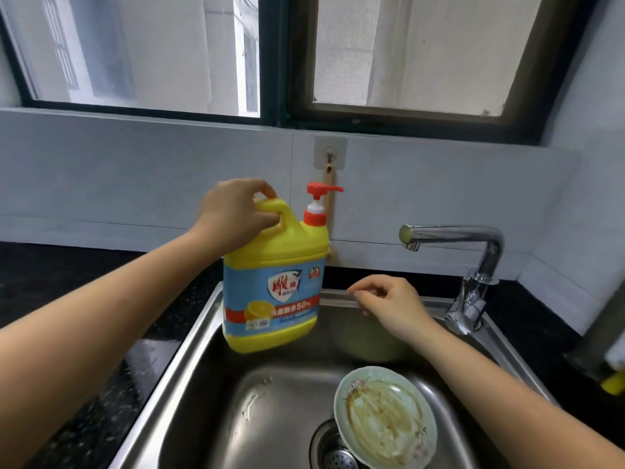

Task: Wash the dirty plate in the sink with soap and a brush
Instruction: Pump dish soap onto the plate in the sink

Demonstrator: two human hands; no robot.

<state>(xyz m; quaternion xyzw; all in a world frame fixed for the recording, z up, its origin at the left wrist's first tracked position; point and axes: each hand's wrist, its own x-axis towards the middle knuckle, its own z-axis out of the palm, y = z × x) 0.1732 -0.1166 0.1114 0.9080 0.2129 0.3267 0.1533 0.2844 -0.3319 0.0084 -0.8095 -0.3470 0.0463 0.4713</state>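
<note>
Over the rear left corner of the stainless-steel sink [189, 333], a blocky yellow plastic soap jug [274, 289] hangs slightly tilted. It has a pale blue label with a red band, a moulded loop handle and a red pump [318, 201] on a white collar, nozzle pointing right. The left hand [236, 214] grips the loop handle from above, fingers wrapped through it and thumb over the top, with the forearm stretched forward from the lower left.

The right hand [392, 299] hovers at the sink's back rim, well apart from the jug. Its wrist is bent and its fingers are loosely curled downward, with nothing seen between them.

The plate [385, 418] lies tilted in the basin's right front part, its lower left edge over the perforated drain strainer [334, 451]. It is round, glazed pale green, with small floral marks at the rim and brown streaks smeared across its face. White residue flecks the brushed metal floor to its left.

Behind the pump, a slim wooden handle [328, 204] hangs from a clear adhesive hook [329, 154] on the white tiled wall; its lower end is hidden by the jug. A chrome faucet [473, 252] stands at the right rear corner, its angular spout pointing left. Black speckled countertop [67, 299] surrounds the sink.
</note>
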